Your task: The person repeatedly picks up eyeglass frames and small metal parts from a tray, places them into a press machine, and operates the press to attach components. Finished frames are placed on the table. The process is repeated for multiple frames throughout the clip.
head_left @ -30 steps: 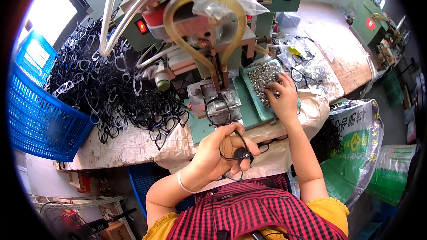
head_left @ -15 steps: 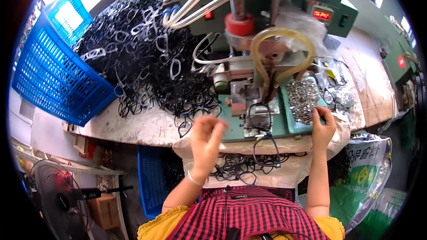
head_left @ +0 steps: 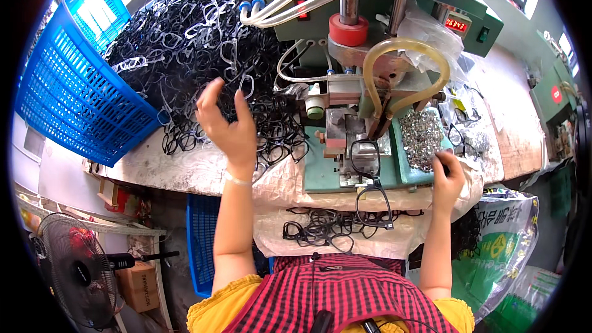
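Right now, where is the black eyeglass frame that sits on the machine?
In the head view, the black eyeglass frame hangs off the front of the green machine bed, right of centre, just left of the tray of small metal parts and the right hand.

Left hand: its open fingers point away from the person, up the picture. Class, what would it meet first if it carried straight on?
Most likely the heap of black spectacle frames just beyond the left hand; height above it is unclear.
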{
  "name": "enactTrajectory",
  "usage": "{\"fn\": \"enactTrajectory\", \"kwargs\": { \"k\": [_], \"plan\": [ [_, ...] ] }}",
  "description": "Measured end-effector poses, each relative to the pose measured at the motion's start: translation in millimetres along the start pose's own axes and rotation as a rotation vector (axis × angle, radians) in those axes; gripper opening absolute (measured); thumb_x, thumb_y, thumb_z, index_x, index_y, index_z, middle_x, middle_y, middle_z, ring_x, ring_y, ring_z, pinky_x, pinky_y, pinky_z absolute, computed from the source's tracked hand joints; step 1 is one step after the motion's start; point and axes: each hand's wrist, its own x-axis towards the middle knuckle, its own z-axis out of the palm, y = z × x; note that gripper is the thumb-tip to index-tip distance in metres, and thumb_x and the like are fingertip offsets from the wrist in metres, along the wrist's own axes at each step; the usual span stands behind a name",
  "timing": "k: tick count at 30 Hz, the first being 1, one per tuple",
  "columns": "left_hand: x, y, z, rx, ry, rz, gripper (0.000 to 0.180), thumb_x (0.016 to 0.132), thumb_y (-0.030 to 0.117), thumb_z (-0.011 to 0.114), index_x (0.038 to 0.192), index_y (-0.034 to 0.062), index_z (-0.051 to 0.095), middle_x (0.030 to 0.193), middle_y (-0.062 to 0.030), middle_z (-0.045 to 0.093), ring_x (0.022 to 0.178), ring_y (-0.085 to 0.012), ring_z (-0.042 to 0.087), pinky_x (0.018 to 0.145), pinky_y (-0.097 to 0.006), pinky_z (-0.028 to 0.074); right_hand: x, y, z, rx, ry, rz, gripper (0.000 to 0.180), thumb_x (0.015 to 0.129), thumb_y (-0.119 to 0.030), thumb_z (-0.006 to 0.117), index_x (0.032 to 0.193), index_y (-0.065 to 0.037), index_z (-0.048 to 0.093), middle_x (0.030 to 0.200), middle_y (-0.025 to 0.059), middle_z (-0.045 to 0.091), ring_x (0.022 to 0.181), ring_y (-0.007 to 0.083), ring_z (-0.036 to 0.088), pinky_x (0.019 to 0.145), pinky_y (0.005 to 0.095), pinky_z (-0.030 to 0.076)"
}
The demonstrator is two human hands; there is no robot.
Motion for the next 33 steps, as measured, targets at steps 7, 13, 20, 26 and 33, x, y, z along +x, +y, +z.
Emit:
{"fn": "enactTrajectory", "kwargs": {
  "k": [7,13,20,26,33],
  "plan": [
    [-63.8,-6.9,7.9,0.027,-0.603,0.259,0.02,0.075,0.001,0.071,0.094,0.0096,0.074,0.104,-0.0083,0.062,0.082,-0.0319,0.055,0.076,-0.041,0.045,-8.6,-41.6,12.0,-0.014,-0.074,-0.119,0.012,0.084,0.001,0.072,0.096,0.001,0.071,0.093,0.0069,0.07,0.089,0.0173,0.065,0.083,0.0292,0.049],
    [-61.4,-23.5,20.9,-0.07,-0.524,0.205,0.025,0.08,0.007,0.072,0.104,0.0125,0.076,0.123,-0.0102,0.064,0.107,-0.0305,0.06,0.088,-0.038,0.045,19.4,-94.9,77.7,0.137,-0.232,-0.275,0.015,0.08,0.003,0.072,0.094,0.001,0.069,0.093,0.0091,0.07,0.089,0.0205,0.066,0.083,0.0301,0.05],
    [-93.4,-46.6,-31.6,-0.413,-0.345,-0.401,0.016,0.107,0.011,0.048,0.111,0.0016,0.06,0.114,-0.0093,0.068,0.104,-0.0152,0.059,0.089,-0.028,0.046,-0.5,-86.5,98.5,0.483,-0.219,-0.059,0.032,0.084,0.001,0.072,0.114,0.001,0.06,0.1,0.0065,0.067,0.094,0.0127,0.064,0.086,0.0267,0.05],
    [-59.7,-51.1,-9.7,-0.34,-0.119,-0.294,0.019,0.107,0.017,0.049,0.112,0.0,0.055,0.103,-0.0078,0.056,0.093,-0.016,0.054,0.087,-0.028,0.043,-5.8,-116.5,97.9,0.806,-0.333,0.115,0.042,0.086,-0.001,0.07,0.124,0.004,0.054,0.113,0.0103,0.067,0.102,0.0135,0.065,0.09,0.0264,0.049],
    [-3.9,-38.0,-5.7,0.074,-0.239,-0.042,0.017,0.099,0.011,0.06,0.112,0.0002,0.056,0.119,-0.0129,0.059,0.108,-0.0305,0.055,0.097,-0.038,0.041,-14.6,-125.7,63.3,0.397,-0.376,-0.056,0.042,0.085,-0.002,0.067,0.126,0.0,0.06,0.125,0.0148,0.067,0.12,0.0257,0.062,0.105,0.0371,0.044]
  ]
}}
